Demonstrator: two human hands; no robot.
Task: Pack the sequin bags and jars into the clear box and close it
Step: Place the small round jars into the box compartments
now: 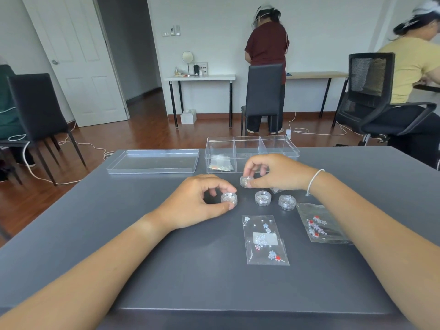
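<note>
While both hands (197, 201) pinch round clear jars (229, 198), box (252, 153) open.

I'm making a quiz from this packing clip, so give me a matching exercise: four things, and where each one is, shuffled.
Things:
1. lid
2. box
3. left hand
4. flower bags

Places or states:
A. pinching a jar
B. flat on the table, nearest the person
C. open, a bag in its left compartment
D. lying left of the box

Pairs: 1-D, 2-C, 3-A, 4-B
</note>
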